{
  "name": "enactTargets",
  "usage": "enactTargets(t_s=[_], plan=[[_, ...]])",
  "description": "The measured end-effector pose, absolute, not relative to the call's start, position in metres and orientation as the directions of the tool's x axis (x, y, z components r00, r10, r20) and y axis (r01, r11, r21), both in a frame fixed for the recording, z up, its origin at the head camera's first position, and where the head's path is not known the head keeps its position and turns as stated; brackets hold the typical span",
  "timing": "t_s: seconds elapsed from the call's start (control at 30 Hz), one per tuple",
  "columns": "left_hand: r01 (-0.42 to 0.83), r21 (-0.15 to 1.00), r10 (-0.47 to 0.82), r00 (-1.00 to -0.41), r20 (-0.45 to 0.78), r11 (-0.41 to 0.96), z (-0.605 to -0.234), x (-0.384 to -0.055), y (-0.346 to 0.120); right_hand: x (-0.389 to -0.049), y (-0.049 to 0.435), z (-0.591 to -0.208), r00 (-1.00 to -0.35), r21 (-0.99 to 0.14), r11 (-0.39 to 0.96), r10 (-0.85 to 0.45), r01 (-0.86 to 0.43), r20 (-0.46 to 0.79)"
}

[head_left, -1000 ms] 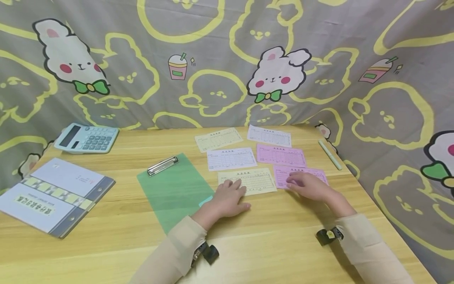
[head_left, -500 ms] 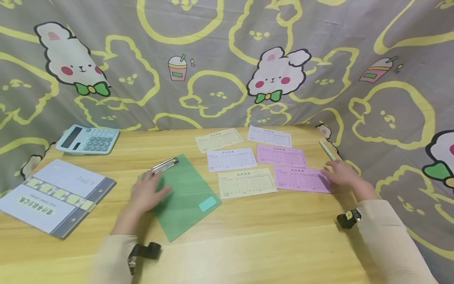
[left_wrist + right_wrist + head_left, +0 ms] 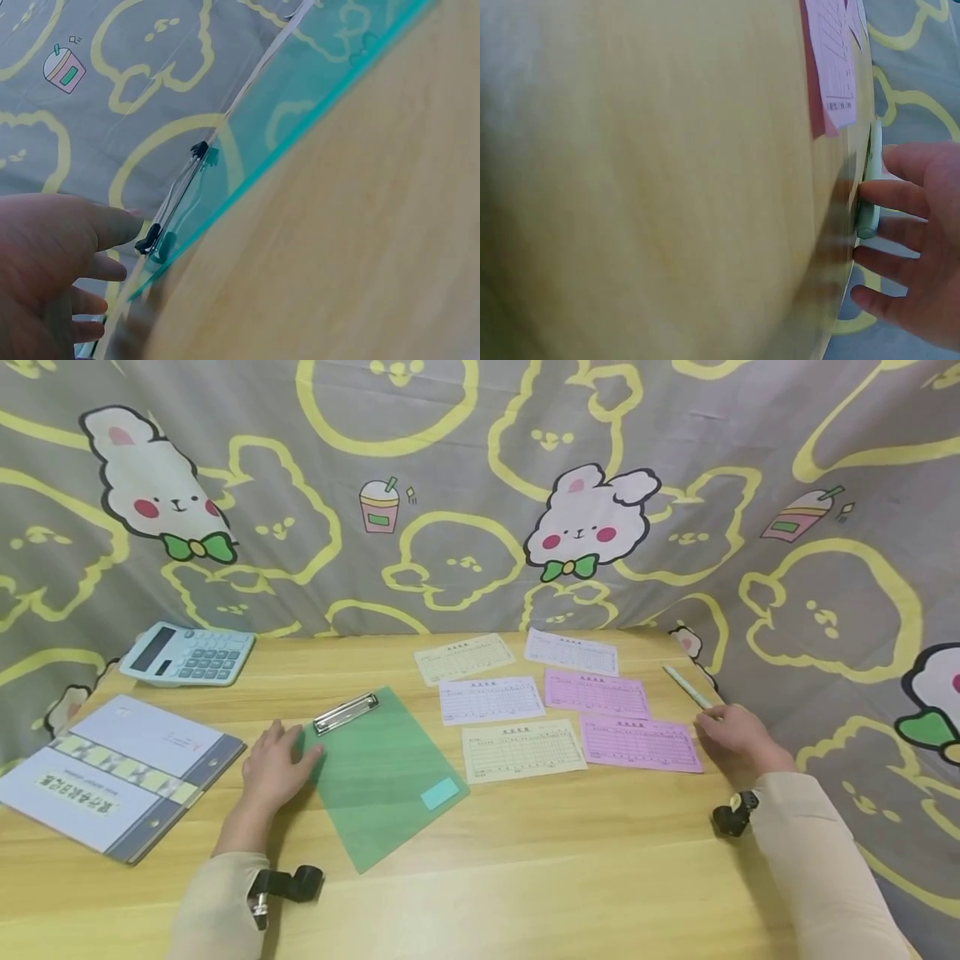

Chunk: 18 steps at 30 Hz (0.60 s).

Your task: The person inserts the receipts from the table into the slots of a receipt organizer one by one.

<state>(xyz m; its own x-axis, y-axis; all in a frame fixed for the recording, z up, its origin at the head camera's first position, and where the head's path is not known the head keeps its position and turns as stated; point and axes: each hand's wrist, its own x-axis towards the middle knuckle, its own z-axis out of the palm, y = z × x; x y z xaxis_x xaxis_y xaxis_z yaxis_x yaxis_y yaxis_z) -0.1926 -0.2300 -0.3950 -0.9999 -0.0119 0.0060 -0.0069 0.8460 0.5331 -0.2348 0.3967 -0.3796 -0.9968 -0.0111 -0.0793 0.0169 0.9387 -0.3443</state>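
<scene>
My left hand [image 3: 273,767] rests on the table with spread fingers, its thumb at the left edge of a green clipboard [image 3: 386,777]. In the left wrist view the thumb [image 3: 116,226] is close to the clipboard's metal clip [image 3: 180,196]; whether they touch I cannot tell. At the table's right edge, my right hand [image 3: 738,737] pinches the near end of a pale green pen [image 3: 686,686]. The right wrist view has the pen [image 3: 868,217] between two fingers, the other fingers loosely spread. Left of that hand lies a pink printed slip [image 3: 641,745].
Several more yellow, white and pink slips lie in two columns, including a yellow slip [image 3: 525,750] and a white slip [image 3: 491,700]. A blue calculator [image 3: 187,654] and a bound ledger [image 3: 120,777] are at the left. A patterned curtain [image 3: 450,460] borders the table behind and right.
My left hand has gone from the yellow slip across to the clipboard's left side. My right hand has moved from the pink slip to the pen, whose far end has shifted slightly left.
</scene>
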Motion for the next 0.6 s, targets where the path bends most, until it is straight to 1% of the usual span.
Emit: enactTargets(t_s=[0.13, 0.27, 0.47, 0.53, 0.6], plan=[[-0.008, 0.536, -0.014, -1.000, 0.007, 0.844, -0.396, -0.192, -0.231, -0.237, 0.399, -0.378, -0.996, -0.382, 0.922, 0.024, 0.056, -0.087], [-0.005, 0.533, -0.019, -1.000, 0.021, 0.846, -0.397, -0.193, -0.233, -0.239, 0.405, -0.378, -0.997, -0.432, 0.899, 0.052, 0.070, -0.054], [-0.003, 0.543, -0.017, -1.000, 0.021, 0.840, -0.398, -0.193, -0.231, -0.236, 0.407, -0.381, -0.988, -0.503, 0.850, 0.137, 0.154, -0.071], [-0.002, 0.544, -0.018, -1.000, 0.024, 0.839, -0.398, -0.192, -0.231, -0.235, 0.405, -0.380, -0.988, -0.533, 0.833, 0.147, 0.151, -0.049], [0.000, 0.544, -0.018, -0.999, 0.029, 0.839, -0.399, -0.192, -0.230, -0.233, 0.400, -0.377, -0.989, -0.567, 0.815, 0.147, 0.120, 0.003]])
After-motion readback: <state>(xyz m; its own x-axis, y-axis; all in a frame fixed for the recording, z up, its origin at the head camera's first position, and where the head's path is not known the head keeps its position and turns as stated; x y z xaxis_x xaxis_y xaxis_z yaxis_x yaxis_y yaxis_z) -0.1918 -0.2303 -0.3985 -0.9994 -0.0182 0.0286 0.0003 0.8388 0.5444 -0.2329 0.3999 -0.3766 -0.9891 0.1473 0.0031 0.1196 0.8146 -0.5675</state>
